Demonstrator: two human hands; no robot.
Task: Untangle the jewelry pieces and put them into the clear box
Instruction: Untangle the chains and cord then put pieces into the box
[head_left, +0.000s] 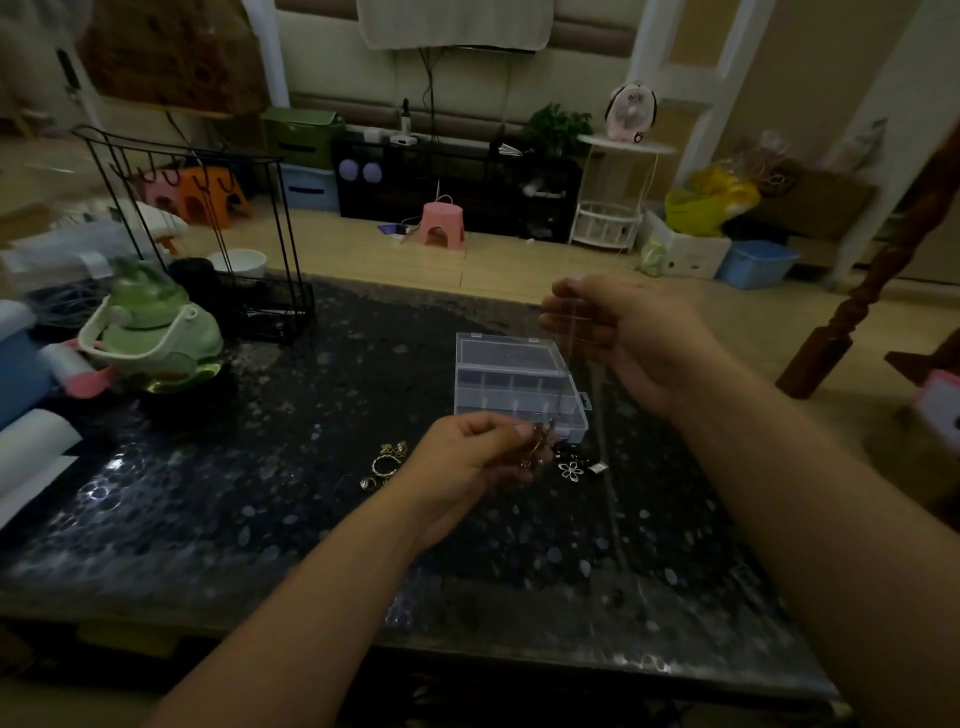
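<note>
While the left hand (475, 457) pinched a small gold tangle of jewelry (537, 447) between curled fingers and thumb, the right hand (623, 332) was lifted up at about 1 o'clock from it, fingers bunched on what looked like a thin chain (571, 353), too faint to be sure. The clear box (519, 384) sat open on the dark table (260, 519) right between both hands. Gold rings (384, 465) lay at 9 o'clock of the left hand, a flower piece (570, 470) at 3 o'clock.
</note>
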